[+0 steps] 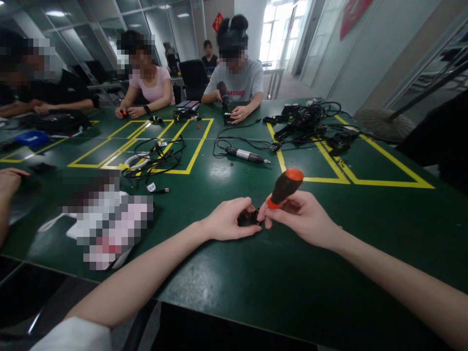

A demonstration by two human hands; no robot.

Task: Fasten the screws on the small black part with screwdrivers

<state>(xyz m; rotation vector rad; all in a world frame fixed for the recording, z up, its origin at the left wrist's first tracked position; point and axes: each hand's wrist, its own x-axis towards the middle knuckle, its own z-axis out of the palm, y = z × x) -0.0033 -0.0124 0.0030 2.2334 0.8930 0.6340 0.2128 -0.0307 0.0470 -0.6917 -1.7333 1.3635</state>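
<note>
We sit at the broad green table with yellow tape outlines [204, 268]. Beyond our grip, to the right, lies the tangled heap of black cables [310, 117]; straight ahead of it rests the silver-and-black pen-shaped tool [245, 155]. Our right hand [305, 214] grips the orange-and-black screwdriver [287, 187], its handle tilted up. Our left hand [232, 219] pinches the small black part [248, 218] on the table, just beside our right fingertips.

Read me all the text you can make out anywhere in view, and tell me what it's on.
"assup", first letter unclear: grey shirt across the table.
Handwriting too small to read: white cable tag; second cable tag.
Marks too blurred to read: red diamond sign; red wall hanging.
</note>
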